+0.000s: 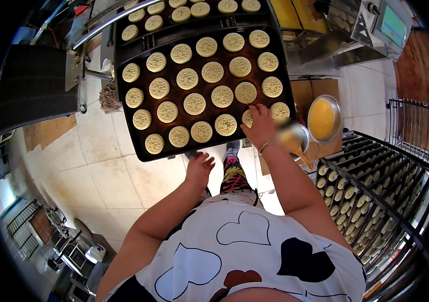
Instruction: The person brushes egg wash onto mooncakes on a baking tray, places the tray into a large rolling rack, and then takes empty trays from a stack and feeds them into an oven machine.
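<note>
Round pale-yellow pastries with a stamped pattern lie in rows on a dark baking tray in front of me. My right hand is over the tray's near right corner. Its thumb and fingers curl around one pastry, which it partly covers and which still rests on the tray. Another pastry sits just right of the fingers. Just below the tray's front edge hangs my left hand, fingers loosely apart, holding nothing.
Behind is a second tray of pastries. Right stand a metal bowl of orange-yellow liquid, a partly blurred bowl with a wooden-handled tool, a rack full of pastries and a machine with a screen. A dark belt lies left.
</note>
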The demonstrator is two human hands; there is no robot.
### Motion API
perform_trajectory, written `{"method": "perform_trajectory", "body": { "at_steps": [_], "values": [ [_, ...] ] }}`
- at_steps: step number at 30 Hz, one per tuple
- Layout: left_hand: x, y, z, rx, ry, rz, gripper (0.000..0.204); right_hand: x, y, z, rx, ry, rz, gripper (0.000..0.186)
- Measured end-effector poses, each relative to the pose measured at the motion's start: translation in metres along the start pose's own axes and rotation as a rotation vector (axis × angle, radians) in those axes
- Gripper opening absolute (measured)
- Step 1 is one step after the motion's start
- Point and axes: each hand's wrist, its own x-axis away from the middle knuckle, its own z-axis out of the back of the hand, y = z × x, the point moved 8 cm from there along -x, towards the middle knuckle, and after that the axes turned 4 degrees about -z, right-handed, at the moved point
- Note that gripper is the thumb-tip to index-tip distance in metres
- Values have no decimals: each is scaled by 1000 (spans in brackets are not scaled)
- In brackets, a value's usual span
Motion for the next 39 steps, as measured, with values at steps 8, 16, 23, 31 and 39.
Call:
{"method": "perform_trajectory", "body": {
  "at_steps": [8,16,23,31,39],
  "values": [
    [-20,39,1,214,149,-138,16,24,56,23,-258,252,-59,47],
    [-15,34,28,183,156,-64,16,132,261,-3,57,362,-623,50],
    [-11,38,58,147,130,-15,17,167,304,-90,-1133,158,-1285,48],
    [18,61,79,157,160,-35,16,63,203,-10,-1000,333,-476,20],
    [53,93,151,180,222,-126,20,-2,114,-126,-1195,89,-320,22]
  ]
}}
